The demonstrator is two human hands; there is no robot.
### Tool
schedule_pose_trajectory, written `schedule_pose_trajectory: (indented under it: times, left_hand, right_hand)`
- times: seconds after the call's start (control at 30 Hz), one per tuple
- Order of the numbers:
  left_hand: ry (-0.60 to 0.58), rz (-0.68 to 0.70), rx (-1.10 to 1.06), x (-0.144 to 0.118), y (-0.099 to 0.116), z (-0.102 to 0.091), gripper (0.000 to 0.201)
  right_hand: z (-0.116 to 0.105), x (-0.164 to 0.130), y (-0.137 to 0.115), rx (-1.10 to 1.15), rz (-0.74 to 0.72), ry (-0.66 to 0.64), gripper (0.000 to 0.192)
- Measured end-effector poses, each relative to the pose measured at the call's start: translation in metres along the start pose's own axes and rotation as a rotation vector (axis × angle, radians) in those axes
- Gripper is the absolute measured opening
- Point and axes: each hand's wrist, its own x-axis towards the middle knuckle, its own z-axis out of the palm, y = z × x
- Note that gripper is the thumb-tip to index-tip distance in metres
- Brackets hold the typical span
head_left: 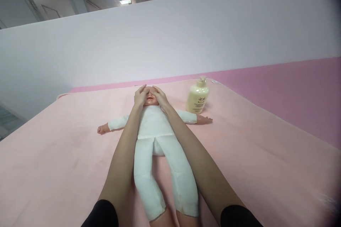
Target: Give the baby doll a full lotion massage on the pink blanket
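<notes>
Far left, the doll's bare hand lies flat on the pink blanket (53, 156), arm stretched out sideways. The doll (156, 127) lies on its back mid-scene, head at the far end, legs toward you, dressed in a white suit, its legs running between your forearms. Your left hand (140, 97) rests on the left side of the doll's head, fingers laid flat over the face and forehead, grip apart, pressed against the head rather than clamped on it. Your right hand (160, 96) mirrors it on the right side of the head, fingers also spread flat over the face, grip apart, touching the head; the fingertips of both hands nearly meet over the doll's brow, and only the mouth and chin show between them. Both forearms are bare, with dark sleeves at the near edge. Right of the head, just beside the doll's outstretched right-side arm, a cream pump bottle (197, 96) stands upright on the blanket, not touching your hands; its label is too small to read. Far right and beyond, a darker pink mat (293, 88) runs along a white wall (170, 42).
</notes>
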Motion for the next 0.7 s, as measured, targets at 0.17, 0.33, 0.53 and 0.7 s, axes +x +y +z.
schedule_pose_trajectory:
  times: [0.17,0.33,0.53,0.7]
  left_hand:
    - [-0.025,0.039,-0.032,0.007,-0.009,0.000,0.043]
    - [0.047,0.068,-0.036,0.008,-0.014,0.004,0.039]
    - [0.150,0.083,-0.069,0.002,-0.013,0.004,0.040]
    - [0.156,0.115,-0.060,-0.007,-0.007,0.003,0.029]
  right_hand:
    - [-0.003,0.004,0.003,0.138,0.044,0.000,0.053]
    - [0.000,0.006,0.000,0.138,0.036,-0.006,0.042]
    - [0.003,0.008,-0.004,0.134,0.044,0.026,0.037]
    - [0.003,0.007,-0.002,0.116,0.025,0.050,0.034]
